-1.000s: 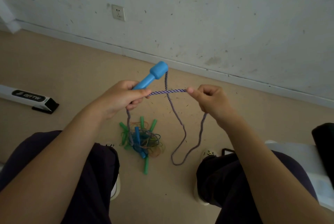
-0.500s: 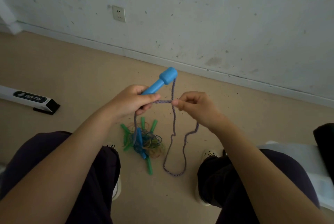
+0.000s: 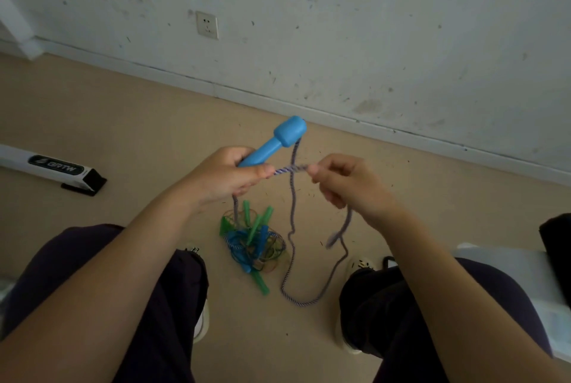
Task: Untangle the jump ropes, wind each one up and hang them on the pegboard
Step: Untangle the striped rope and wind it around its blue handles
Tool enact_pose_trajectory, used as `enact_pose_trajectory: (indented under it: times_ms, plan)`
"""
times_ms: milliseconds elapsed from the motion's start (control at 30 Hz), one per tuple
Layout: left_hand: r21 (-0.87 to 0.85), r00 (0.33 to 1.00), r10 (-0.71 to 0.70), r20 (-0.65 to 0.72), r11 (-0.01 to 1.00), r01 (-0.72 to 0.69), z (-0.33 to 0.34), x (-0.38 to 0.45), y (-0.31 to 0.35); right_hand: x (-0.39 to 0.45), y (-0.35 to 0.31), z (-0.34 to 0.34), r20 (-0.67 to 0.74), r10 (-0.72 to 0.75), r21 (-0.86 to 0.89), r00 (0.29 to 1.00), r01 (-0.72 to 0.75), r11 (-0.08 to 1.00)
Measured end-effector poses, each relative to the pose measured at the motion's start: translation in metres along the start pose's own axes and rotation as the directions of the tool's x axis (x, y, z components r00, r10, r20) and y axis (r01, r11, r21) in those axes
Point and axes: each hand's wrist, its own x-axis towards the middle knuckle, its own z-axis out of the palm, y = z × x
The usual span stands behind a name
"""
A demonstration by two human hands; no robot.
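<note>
Rope [image 3: 290, 170] spans taut between hands, left hand [image 3: 222, 177] gripping the blue handle [image 3: 275, 143], right hand [image 3: 346, 181] pinching cord, likely for winding, its slack trailing floorward beside the tangle [image 3: 253, 243].

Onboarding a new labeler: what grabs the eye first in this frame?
The blue jump rope handle at centre, gripped by the left hand, with a short span of purple-white braided rope stretched across to the right hand, which pinches it. Below, on the tan floor between the feet, lies a tangled pile of green and blue jump ropes.
</note>
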Motion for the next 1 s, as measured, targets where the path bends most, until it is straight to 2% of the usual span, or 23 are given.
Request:
enact_pose_trajectory:
  times_ms: [67,133,200,300,367,433,500,567,667,767,867,933,1000]
  plan:
    - [-0.014,0.998,0.001,0.070,1.000,0.000,0.013,-0.001,0.000,-0.001,0.001,0.013,0.133,0.060,-0.040,0.989,-0.055,0.998]
    - [-0.019,0.992,0.005,0.126,1.000,-0.002,0.024,-0.001,0.001,-0.003,0.004,0.025,0.231,0.050,-0.122,0.972,-0.022,0.992]
    - [-0.023,0.989,0.017,0.149,1.000,-0.014,0.027,-0.001,0.003,-0.003,0.006,0.030,0.229,0.018,-0.153,0.973,0.018,0.988]
    - [0.006,0.995,0.052,0.081,0.999,-0.052,0.015,0.003,0.004,0.003,0.005,0.021,0.090,-0.025,-0.073,0.996,0.032,0.997]
    - [0.023,0.998,0.063,-0.006,0.998,-0.063,0.004,0.005,0.003,0.006,0.004,0.007,-0.075,-0.048,0.021,0.996,0.050,0.999]
    - [0.011,0.995,0.076,-0.068,0.997,-0.076,-0.004,0.007,0.002,0.007,0.003,-0.006,-0.259,-0.033,0.081,0.965,0.056,0.995]
    - [0.017,0.994,0.074,-0.076,0.997,-0.073,-0.008,0.006,0.001,0.007,0.002,-0.012,-0.335,-0.013,0.118,0.942,0.056,0.991]
    - [0.028,0.998,0.045,-0.035,0.999,-0.044,-0.007,0.004,0.001,0.005,0.002,-0.013,-0.273,-0.013,0.117,0.962,0.047,0.992]
    - [-0.023,0.999,0.009,0.046,1.000,-0.008,0.003,0.001,0.002,0.000,0.001,-0.006,-0.044,-0.029,0.062,0.999,0.032,0.998]
    - [-0.088,0.994,0.017,0.111,0.996,-0.007,0.016,0.000,0.005,-0.003,0.000,0.009,0.123,-0.005,0.006,0.992,0.005,1.000]
    - [-0.070,0.988,0.038,0.152,0.997,-0.028,0.024,-0.001,0.007,-0.003,0.003,0.021,0.236,-0.037,-0.011,0.971,0.041,0.999]
    - [-0.039,0.989,0.044,0.142,0.998,-0.039,0.021,-0.001,0.008,-0.001,0.003,0.021,0.193,-0.058,0.020,0.980,0.055,0.998]
    - [-0.012,0.995,0.042,0.093,0.999,-0.042,0.014,0.001,0.007,0.002,0.002,0.013,0.037,-0.065,0.050,0.997,0.063,0.997]
